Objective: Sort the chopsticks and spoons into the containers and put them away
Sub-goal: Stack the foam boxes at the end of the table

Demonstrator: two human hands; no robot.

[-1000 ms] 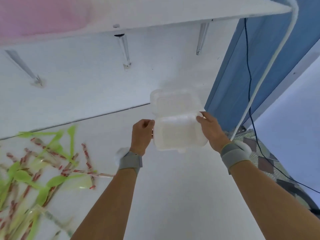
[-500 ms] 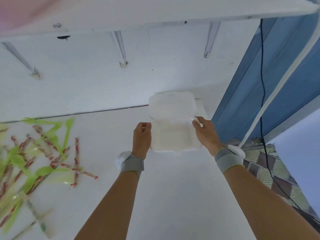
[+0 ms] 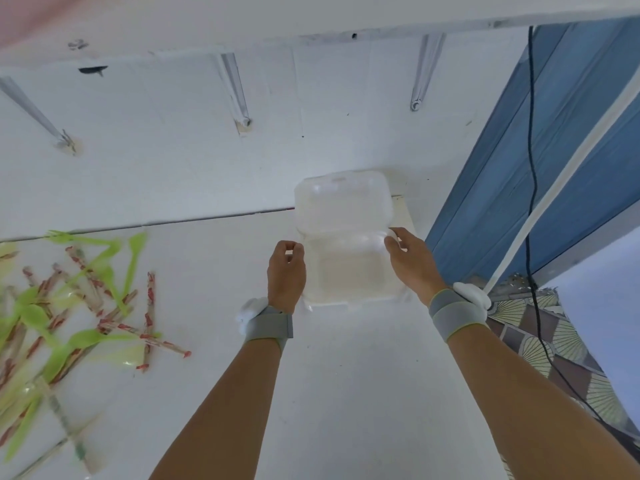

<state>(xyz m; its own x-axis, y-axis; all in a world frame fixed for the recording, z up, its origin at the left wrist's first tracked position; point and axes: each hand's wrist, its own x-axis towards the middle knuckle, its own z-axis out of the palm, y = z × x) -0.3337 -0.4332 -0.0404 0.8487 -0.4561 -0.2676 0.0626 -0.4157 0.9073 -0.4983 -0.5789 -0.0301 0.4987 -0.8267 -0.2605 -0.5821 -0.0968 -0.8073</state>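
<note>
With both the left hand [image 3: 286, 271] and right hand [image 3: 414, 261] gripping the open clamshell container [image 3: 346, 251] at the tabletop's [image 3: 346, 393] far edge, set it flat, lid back, nearer the spoons [image 3: 86, 337] and chopsticks [image 3: 149, 323].

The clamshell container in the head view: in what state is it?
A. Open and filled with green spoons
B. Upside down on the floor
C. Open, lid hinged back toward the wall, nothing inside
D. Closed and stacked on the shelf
C: the clamshell container lies open on the table, lid tipped back, its tray bare; the green spoons lie far left.
</note>
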